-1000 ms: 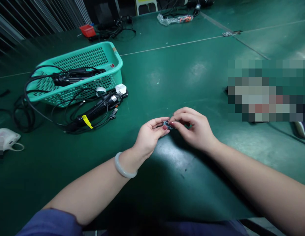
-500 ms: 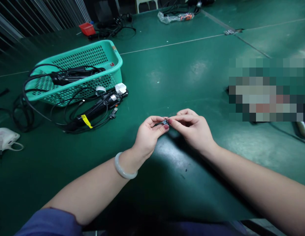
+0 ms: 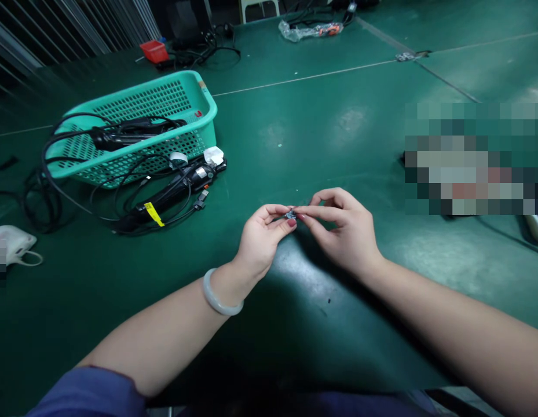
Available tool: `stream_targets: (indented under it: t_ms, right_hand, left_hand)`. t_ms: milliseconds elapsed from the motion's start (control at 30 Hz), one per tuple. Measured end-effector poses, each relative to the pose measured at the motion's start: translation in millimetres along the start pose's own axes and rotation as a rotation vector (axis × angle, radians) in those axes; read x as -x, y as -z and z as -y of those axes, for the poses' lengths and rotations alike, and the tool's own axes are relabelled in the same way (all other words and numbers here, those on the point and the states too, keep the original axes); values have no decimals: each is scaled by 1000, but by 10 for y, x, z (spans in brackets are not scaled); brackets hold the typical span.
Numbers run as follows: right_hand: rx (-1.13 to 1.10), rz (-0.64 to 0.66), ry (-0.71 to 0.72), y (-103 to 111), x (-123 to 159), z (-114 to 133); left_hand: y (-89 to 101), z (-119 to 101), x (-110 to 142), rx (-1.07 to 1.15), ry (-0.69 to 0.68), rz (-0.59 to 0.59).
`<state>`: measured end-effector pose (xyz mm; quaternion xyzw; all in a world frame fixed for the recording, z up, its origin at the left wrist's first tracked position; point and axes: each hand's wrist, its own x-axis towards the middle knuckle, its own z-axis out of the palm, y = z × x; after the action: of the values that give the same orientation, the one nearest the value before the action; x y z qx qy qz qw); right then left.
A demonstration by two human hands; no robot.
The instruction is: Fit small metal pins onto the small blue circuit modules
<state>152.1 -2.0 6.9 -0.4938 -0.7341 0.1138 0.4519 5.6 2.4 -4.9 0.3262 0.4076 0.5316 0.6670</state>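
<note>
My left hand [image 3: 262, 234] pinches a small dark piece with pale markings [image 3: 290, 215] between thumb and fingers, a little above the green table. What kind of piece it is cannot be made out, since fingertips cover most of it. Against its right end press the thumb and index fingertip of my right hand [image 3: 344, 226], closed in a pinch, while the other fingers curl behind. A pale bangle [image 3: 214, 298] circles my left wrist.
A turquoise basket [image 3: 210, 127] with a black corded device stands left. Before it lies another black device [image 3: 168, 197] with cables and a yellow label. A white pouch-like object [image 3: 12, 243] is at far left; a red tray [image 3: 154, 52] sits at the back. A blurred patch covers the right side.
The fingers of my right hand have shifted on the small piece, the index finger now straighter along its top. My left hand keeps its pinch, and the piece has turned slightly.
</note>
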Motion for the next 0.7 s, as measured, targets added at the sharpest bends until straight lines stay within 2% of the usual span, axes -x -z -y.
stream_targets:
  t_ms: [133,233,333,433,600,700]
  right_hand:
    - [-18,35,30,20,-6,1]
    - [-45,45,-7,64,-16,-26]
    - [-1,183,-56,87,-13,-83]
    - [107,348,-41,45,4,-130]
    - [273,465,52,-84,9,-151]
    - [307,507,85,-91,-8,-155]
  left_hand:
    - [-6,-6,3,-5,-4,-5]
    - [-13,-20,2,-11,-2,-34]
    - [-11,-27,-10,-21,-30,-97]
    - [-1,-16,-25,-23,-50,-141]
    - [14,3,-38,-18,-40,-156]
    - [23,6,-46,-43,-30,-142]
